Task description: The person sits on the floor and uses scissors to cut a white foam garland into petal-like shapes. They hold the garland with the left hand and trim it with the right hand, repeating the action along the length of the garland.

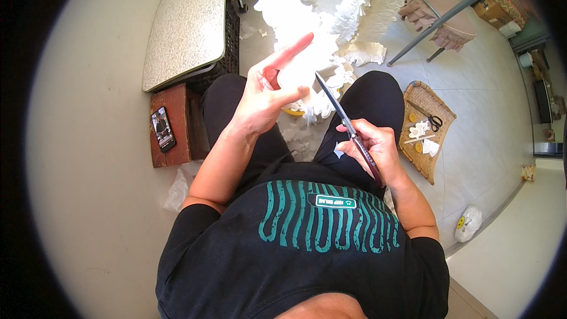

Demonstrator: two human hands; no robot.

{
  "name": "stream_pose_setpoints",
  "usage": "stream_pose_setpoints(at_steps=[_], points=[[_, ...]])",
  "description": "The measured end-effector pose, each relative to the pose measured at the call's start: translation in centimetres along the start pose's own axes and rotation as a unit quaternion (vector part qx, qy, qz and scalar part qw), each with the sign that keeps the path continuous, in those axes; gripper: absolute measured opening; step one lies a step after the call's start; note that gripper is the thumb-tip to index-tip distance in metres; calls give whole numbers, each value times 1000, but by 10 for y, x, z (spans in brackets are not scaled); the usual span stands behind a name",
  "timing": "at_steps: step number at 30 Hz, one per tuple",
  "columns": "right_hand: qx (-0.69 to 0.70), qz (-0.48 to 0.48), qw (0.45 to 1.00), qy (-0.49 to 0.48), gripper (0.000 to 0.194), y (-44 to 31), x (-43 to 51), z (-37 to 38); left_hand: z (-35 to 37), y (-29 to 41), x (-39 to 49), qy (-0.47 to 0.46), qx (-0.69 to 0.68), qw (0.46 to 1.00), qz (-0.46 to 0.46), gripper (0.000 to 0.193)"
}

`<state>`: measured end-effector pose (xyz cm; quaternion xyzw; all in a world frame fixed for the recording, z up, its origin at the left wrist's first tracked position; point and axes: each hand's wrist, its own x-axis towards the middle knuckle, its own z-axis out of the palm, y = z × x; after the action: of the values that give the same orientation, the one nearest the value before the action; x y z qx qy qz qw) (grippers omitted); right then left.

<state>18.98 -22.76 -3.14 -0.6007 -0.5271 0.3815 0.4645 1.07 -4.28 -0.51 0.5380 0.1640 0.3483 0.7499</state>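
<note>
My left hand [274, 84] holds a white, strongly overexposed piece [297, 71] between thumb and fingers; its outline is hard to tell. My right hand [374, 148] grips a pair of scissors [345, 119] with dark red handles, its blades pointing up towards the white piece. The blades look nearly closed, their tips just right of the piece. Beyond my hands, long white strips with scalloped edges [359, 4] hang or lie in a heap. Smaller white flower-like cutouts [341, 75] lie between my knees, beside a partly hidden yellow rim [293, 112].
Right of my knee, a woven bamboo tray [425, 164] holds black-handled scissors [435, 122] and white cutouts [418, 130]. A phone [163, 129] lies on a red wooden stool [177, 97] at left, near a board [190, 31] on a black crate [231, 40]. A metal-legged chair [443, 20] stands upper right.
</note>
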Motion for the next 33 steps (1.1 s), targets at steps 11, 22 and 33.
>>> stream_pose_setpoints(at_steps=[11, 22, 33], points=[[294, 136, 944, -53, 41, 2, -3, 16, 12, -12, 0, 17, -11, 999, 25, 96], [371, 144, 916, -52, 28, 6, -6, 24, 8, -26, -2, 70, -97, 993, 17, 74], [329, 120, 936, 30, 30, -3, 7, 29, 8, -29, 6, 14, -134, 991, -21, 57]])
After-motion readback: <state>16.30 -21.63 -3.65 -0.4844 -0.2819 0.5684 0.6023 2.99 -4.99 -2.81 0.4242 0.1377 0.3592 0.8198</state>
